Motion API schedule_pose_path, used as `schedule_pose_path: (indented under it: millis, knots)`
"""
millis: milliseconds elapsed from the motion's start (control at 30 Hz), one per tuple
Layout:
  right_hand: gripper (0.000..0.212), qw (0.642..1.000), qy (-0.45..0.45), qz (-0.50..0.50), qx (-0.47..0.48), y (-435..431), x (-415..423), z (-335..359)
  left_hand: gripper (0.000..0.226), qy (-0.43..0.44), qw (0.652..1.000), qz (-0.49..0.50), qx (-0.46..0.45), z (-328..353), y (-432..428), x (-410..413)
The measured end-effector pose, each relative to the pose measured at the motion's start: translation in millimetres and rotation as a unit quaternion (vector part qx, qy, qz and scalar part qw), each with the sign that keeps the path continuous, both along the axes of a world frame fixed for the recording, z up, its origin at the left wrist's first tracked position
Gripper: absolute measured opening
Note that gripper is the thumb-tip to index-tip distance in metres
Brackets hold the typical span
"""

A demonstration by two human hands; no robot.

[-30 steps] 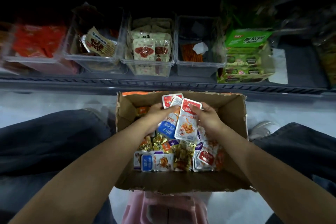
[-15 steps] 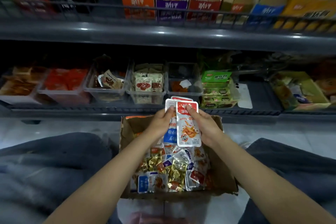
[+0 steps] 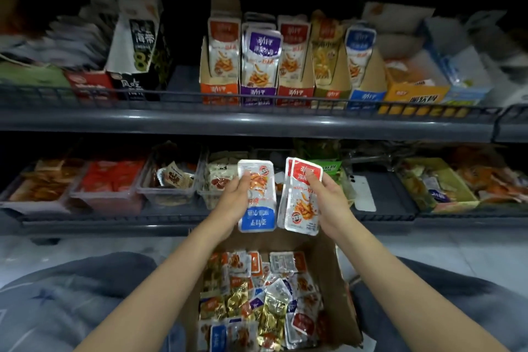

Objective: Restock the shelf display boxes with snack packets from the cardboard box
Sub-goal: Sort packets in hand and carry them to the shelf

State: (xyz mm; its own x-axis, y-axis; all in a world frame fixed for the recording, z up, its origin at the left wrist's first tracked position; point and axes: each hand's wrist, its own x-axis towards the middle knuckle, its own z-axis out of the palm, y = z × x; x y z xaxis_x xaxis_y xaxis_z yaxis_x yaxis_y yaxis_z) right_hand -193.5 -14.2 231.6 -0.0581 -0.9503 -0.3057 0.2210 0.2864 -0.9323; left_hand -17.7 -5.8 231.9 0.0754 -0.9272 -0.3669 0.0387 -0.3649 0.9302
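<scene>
Centre frame, above the cardboard box [image 3: 340, 294], the left hand [image 3: 237, 200] pinches a blue packet [image 3: 261, 203] in its grip; the right hand [image 3: 331, 203] pinches 2 red packets [image 3: 301, 208].

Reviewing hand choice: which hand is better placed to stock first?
Probably right: the right hand grips red packets below the red display box; the left hand holds a blue packet, its blue display box farther right.

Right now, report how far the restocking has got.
Done: the upper-shelf display boxes already hold standing packets. In hand: the left hand grips a blue-label packet and the right hand pinches red-label packets, both raised above the cardboard box. Left: shelving these, plus the heap of loose packets lying in the box.
</scene>
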Motion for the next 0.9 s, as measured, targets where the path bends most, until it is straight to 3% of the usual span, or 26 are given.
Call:
schedule_pose_path:
  millis: [200,433,600,800,900]
  knots:
    - [0.02,0.999,0.017,-0.013,-0.046,-5.8,12.6,28.9,0.022,0.061,0.996,-0.068,-0.012,32.8,4.0,-11.7]
    - [0.022,0.998,0.022,0.029,-0.044,-5.4,15.9,44.8,0.012,0.108,0.994,-0.007,0.001,47.4,-2.5,-8.8]
    - [0.025,0.997,0.047,0.035,-0.044,-10.8,18.9,50.6,0.013,0.098,0.995,-0.017,-0.007,58.9,-6.0,-3.5]
    - [0.031,0.995,0.058,0.021,-0.078,-24.6,21.6,65.7,0.011,0.062,0.993,-0.095,-0.042,80.8,-10.8,-6.5]
    - [0.036,0.992,0.039,-0.03,-0.113,-33.1,23.5,77.8,0.028,0.053,0.986,-0.138,-0.079,87.7,-15.5,-11.8]
